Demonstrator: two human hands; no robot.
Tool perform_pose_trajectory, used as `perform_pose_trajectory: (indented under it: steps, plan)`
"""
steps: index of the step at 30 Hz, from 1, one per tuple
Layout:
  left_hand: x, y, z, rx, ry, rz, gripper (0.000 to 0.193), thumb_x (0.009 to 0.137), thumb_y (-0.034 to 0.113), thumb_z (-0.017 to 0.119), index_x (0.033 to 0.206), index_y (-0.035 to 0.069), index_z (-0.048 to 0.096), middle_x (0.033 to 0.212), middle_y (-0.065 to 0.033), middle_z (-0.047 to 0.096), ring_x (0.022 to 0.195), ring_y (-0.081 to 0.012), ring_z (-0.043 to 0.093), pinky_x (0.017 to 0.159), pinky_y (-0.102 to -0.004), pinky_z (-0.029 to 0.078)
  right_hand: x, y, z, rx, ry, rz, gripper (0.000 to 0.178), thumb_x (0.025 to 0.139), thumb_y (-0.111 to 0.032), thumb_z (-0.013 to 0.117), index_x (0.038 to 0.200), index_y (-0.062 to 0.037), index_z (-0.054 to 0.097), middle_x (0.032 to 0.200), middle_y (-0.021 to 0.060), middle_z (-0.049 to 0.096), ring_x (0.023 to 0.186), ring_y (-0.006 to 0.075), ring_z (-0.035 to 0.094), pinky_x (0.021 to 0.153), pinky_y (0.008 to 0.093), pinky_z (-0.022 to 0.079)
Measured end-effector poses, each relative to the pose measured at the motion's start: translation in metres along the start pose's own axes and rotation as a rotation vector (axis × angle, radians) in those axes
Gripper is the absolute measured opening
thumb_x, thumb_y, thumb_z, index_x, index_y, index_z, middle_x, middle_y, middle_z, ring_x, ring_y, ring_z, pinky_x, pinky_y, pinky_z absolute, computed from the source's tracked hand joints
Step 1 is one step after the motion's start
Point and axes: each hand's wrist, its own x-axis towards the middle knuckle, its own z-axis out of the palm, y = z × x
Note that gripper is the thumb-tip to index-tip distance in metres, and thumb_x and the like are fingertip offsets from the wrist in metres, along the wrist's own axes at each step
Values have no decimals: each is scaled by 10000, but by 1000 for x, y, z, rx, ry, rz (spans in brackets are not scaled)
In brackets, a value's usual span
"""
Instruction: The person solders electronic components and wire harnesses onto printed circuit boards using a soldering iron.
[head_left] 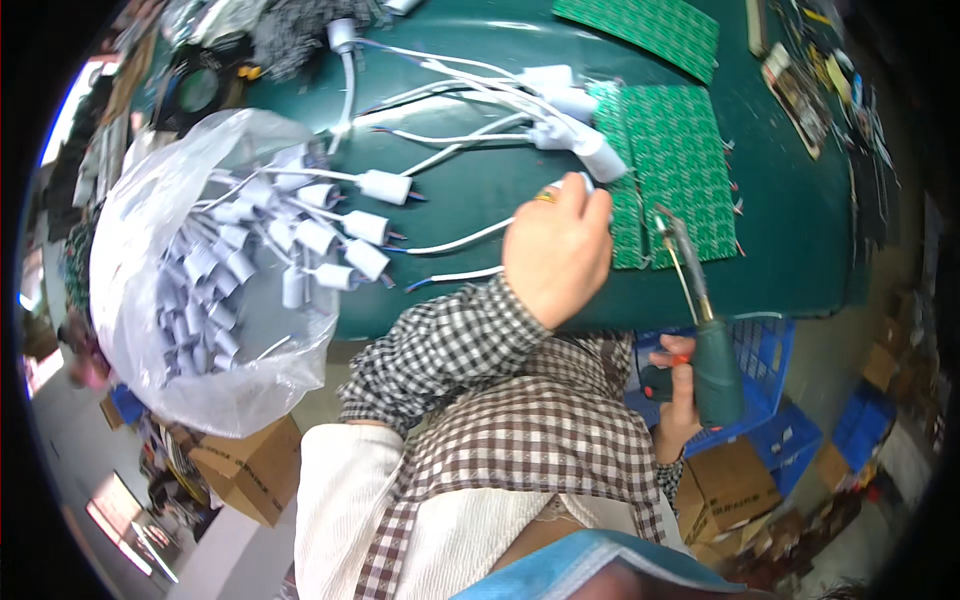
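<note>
My left hand (pixel 558 250) is closed at the left edge of a green circuit board panel (pixel 685 165). A bit of a white cylindrical cap (pixel 587 182) shows at its fingertips; the rest is hidden. Two white cables (pixel 460 238) with bare coloured wire ends run out from under this hand to the left. My right hand (pixel 682 395) grips a green soldering gun (pixel 718 370) by its handle, and the metal tip points up over the lower part of the panel. Several white caps with cables (pixel 600 157) lie just beyond my left hand, against the panel.
On the left, a clear plastic bag (pixel 130 260) holds many white caps with cables. Another green board panel (pixel 650 30) lies at the far edge of the green table (pixel 790 240). Tools and scraps (pixel 800 100) are at the right. A blue crate (pixel 770 370) stands below the table edge.
</note>
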Motion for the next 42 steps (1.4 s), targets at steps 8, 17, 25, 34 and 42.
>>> perform_pose_trajectory:
  steps: [8,17,25,34,42]
  plan:
    - [-33,-53,-92,169,106,-51,419,760,54,750,1163,82,642,1220,-111,628,1147,-340,579,979,-443,433,7,3,-5,-60,60,-86,245,1001,-104,566,1141,93,610,1075,202,661,887,263,691,741,335,606]
    - [-26,-134,-119,346,44,150,339,807,105,751,1138,153,691,1101,-36,648,1087,-245,633,1102,-502,382,12,-3,1,-34,36,-28,238,987,-91,578,1138,84,634,1083,204,684,850,226,703,778,351,600]
    - [-15,-23,-92,61,58,365,337,752,53,725,1083,117,714,997,-113,626,791,-260,636,648,-374,523,5,4,-11,65,40,-1,236,957,-83,665,1139,68,652,1087,181,676,955,253,691,789,365,604]
    - [-42,-26,-43,134,-77,-6,386,783,-10,723,1142,60,597,962,-131,639,825,-332,651,693,-405,523,5,-1,-6,65,20,32,288,1008,-195,604,1144,58,626,1101,199,662,876,219,693,783,334,584]
    - [10,-23,-68,373,64,343,222,774,-10,659,971,91,665,912,-33,651,799,-235,621,651,-365,460,12,7,-6,78,-2,10,289,1011,-184,601,1157,64,623,1089,203,669,883,226,699,768,333,597]
